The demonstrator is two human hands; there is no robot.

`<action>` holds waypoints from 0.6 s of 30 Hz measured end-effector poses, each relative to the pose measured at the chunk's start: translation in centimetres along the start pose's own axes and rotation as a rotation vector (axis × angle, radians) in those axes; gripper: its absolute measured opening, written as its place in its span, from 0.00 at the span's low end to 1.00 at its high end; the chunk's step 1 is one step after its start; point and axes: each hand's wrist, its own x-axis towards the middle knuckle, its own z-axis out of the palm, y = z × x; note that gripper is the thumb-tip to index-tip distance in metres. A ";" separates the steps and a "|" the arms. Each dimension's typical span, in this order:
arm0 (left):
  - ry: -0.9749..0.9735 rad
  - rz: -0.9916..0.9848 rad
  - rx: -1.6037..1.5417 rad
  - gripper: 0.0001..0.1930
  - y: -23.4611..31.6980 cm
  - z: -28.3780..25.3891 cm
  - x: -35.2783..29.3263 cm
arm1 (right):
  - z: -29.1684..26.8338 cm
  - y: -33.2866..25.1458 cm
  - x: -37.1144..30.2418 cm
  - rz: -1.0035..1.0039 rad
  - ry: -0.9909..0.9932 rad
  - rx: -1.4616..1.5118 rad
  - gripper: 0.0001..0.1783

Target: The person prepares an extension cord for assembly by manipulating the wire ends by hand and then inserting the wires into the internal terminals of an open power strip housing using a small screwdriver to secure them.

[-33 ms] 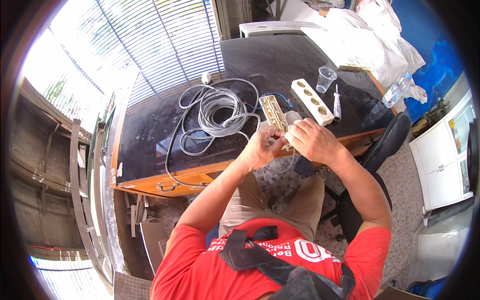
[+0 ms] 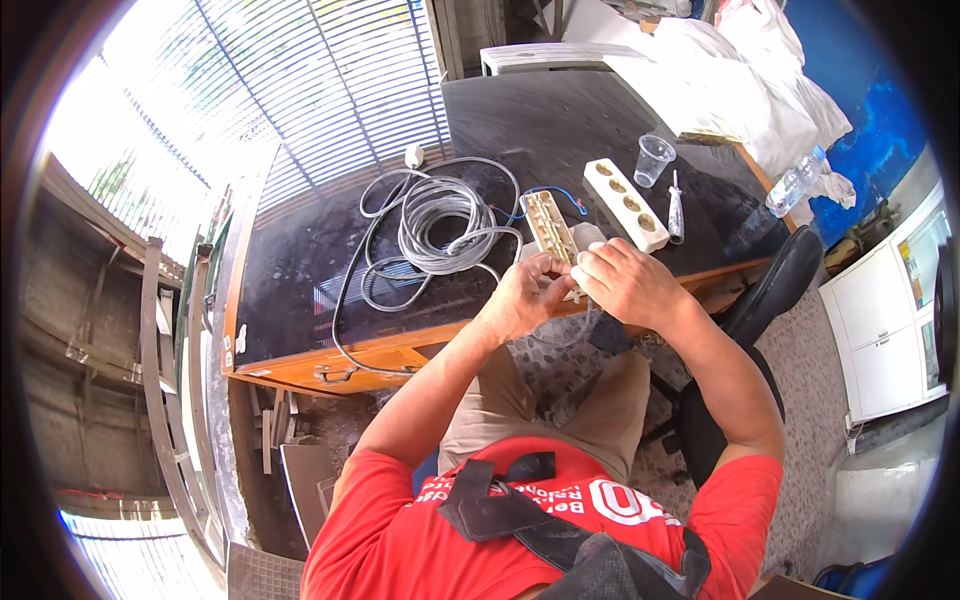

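At the table's front edge, my left hand (image 2: 530,290) and my right hand (image 2: 625,280) meet with fingers closed in a pinch. Between and below them a grey cable (image 2: 565,343) hangs in a loop; their fingers hide its end. Just beyond my fingertips lies the opened base of a power strip (image 2: 548,226), with brass-coloured contact strips inside. To its right rests the white socket cover (image 2: 627,205), with several round sockets. A short blue wire (image 2: 553,189) curves past the base's far end.
A large coil of grey cable (image 2: 447,224) with a white plug (image 2: 414,156) lies left on the dark table (image 2: 290,300). Rightward are a screwdriver (image 2: 675,210), a clear plastic cup (image 2: 654,160) and a plastic bottle (image 2: 797,182). A black chair (image 2: 775,280) stands by my right arm.
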 end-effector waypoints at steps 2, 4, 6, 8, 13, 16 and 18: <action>-0.009 -0.032 -0.109 0.12 -0.7 0.4 0.2 | -0.1 0.1 0.1 -0.022 0.043 -0.002 0.13; -0.002 0.091 -0.049 0.10 -1.5 0.5 0.4 | -0.2 0.1 0.3 -0.039 0.083 -0.005 0.09; 0.001 0.120 -0.002 0.09 -1.6 0.5 0.5 | -0.3 0.2 0.4 -0.039 0.054 -0.012 0.10; 0.026 0.179 0.028 0.09 -1.9 0.4 0.5 | -0.1 0.2 0.6 -0.045 0.051 -0.023 0.10; 0.074 0.253 0.023 0.08 -2.5 0.5 0.7 | -0.4 0.3 0.9 -0.054 0.084 0.013 0.11; 0.042 0.266 0.030 0.08 -2.6 0.2 0.7 | -0.2 0.0 0.7 -0.068 0.097 0.013 0.11; 0.003 0.234 0.022 0.08 -2.3 -0.3 0.6 | -0.1 0.0 0.4 -0.057 0.041 0.051 0.14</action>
